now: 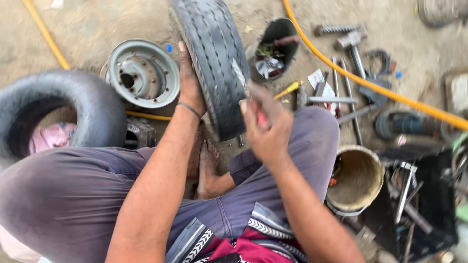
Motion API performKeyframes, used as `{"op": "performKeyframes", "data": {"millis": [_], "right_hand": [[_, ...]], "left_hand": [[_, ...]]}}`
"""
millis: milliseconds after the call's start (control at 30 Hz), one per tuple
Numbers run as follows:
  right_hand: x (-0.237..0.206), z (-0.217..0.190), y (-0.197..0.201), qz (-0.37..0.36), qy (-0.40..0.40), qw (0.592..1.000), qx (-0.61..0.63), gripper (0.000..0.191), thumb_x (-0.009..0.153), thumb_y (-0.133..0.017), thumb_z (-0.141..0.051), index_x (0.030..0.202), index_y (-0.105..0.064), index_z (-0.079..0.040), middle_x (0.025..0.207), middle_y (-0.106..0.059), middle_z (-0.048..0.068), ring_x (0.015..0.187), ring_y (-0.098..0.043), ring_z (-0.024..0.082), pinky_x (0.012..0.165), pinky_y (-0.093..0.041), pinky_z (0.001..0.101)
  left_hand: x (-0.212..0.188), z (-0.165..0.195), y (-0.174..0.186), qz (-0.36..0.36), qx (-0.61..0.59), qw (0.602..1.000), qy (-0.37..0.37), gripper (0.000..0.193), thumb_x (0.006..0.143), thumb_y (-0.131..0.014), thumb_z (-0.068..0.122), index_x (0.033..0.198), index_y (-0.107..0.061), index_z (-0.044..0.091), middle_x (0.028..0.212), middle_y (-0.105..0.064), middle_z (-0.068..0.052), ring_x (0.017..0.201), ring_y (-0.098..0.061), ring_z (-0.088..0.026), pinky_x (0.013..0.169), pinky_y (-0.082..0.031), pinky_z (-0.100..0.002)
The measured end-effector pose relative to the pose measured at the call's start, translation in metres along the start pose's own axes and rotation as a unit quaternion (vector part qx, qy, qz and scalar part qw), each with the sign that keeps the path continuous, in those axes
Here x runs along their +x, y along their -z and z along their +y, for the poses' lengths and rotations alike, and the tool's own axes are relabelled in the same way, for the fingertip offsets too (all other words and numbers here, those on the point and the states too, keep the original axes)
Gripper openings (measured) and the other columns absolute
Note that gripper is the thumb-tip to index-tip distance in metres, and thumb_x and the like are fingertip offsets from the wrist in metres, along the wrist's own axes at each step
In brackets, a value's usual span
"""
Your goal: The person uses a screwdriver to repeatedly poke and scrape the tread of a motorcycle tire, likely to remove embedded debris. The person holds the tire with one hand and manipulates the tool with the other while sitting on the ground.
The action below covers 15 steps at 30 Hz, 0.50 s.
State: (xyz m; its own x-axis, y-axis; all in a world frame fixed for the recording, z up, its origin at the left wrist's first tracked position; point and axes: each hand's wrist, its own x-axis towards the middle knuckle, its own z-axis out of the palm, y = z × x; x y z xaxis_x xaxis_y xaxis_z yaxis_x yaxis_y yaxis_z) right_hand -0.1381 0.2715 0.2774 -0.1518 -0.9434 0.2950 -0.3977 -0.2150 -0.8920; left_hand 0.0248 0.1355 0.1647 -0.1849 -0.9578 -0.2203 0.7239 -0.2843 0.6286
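A worn black tyre (214, 58) stands upright on the dirt between my knees. My left hand (189, 83) lies flat against its left sidewall and steadies it. My right hand (263, 124) is closed on a small tool with a red handle (262, 118), held at the tread on the tyre's right side; the tool's tip is blurred. My bare feet (207, 163) rest just under the tyre.
A grey steel wheel rim (144, 73) lies to the left, with a black inner tube (53, 109) beside it. An orange hose (370, 83) crosses the ground. Hammers, rods and a yellow-handled screwdriver (287, 90) lie at right, near a black tub (275, 46) and a round bucket (358, 180).
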Motion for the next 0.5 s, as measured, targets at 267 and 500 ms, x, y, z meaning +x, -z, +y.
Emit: {"op": "performKeyframes", "data": {"millis": [267,500], "right_hand": [[0.023,-0.001,-0.051,-0.068,0.172,0.960,-0.212,0.035,0.089,-0.078,-0.008,0.123,-0.070,-0.010,0.098,-0.075,0.006,0.123,-0.069,0.027,0.122,-0.033,0.0518],[0.059,-0.014,-0.087,-0.045,0.163,0.955,-0.244,0.035,0.089,-0.079,-0.009,0.123,-0.070,-0.011,0.096,-0.075,0.003,0.120,-0.070,0.022,0.120,-0.030,0.0476]], "left_hand": [[0.046,0.026,0.026,0.082,-0.094,0.991,-0.037,0.091,0.093,-0.040,0.075,0.151,-0.046,0.006,0.144,-0.062,-0.017,0.125,-0.065,-0.032,0.111,-0.051,-0.045],[0.077,0.057,0.026,0.037,-0.124,0.991,-0.022,0.092,0.094,-0.042,0.075,0.152,-0.048,0.004,0.143,-0.062,-0.017,0.126,-0.065,-0.032,0.112,-0.051,-0.044]]}}
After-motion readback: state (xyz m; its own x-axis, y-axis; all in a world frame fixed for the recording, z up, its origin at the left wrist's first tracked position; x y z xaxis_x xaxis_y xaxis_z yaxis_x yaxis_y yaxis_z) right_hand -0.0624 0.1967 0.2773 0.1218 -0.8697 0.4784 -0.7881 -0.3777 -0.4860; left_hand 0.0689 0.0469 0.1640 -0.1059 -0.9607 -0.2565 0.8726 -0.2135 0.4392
